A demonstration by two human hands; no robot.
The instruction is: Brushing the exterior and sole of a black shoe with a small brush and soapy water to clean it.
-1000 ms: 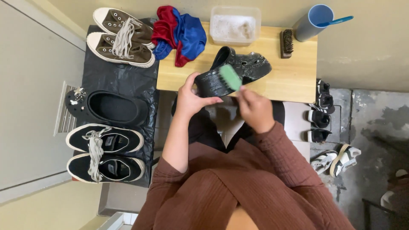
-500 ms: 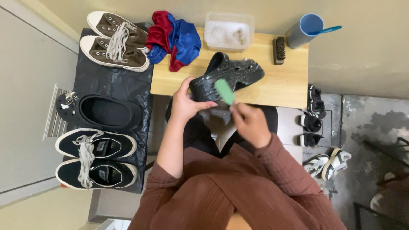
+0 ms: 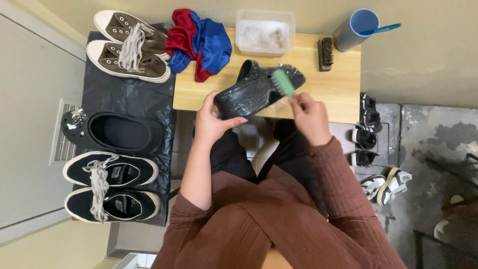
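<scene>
My left hand [image 3: 213,121] grips the heel end of a wet black clog [image 3: 256,89], held sole-side up over the front edge of a small wooden table [image 3: 338,84]. My right hand [image 3: 309,116] holds a green-handled brush [image 3: 283,84] whose bristles press against the clog's toe end. Both forearms wear brown ribbed sleeves.
On the table stand a clear tub of soapy water [image 3: 264,32], a red-and-blue cloth [image 3: 201,42], a dark brush [image 3: 326,53] and a blue cup [image 3: 355,28]. Left, on black plastic [image 3: 127,97], lie brown sneakers [image 3: 127,46], a matching black clog [image 3: 115,132] and black sneakers [image 3: 110,188]. More shoes [image 3: 366,137] sit on the floor at right.
The clog has been turned and stretched out longer across the table edge. The green brush has shifted from its middle toward the toe end, with my right hand following to the right.
</scene>
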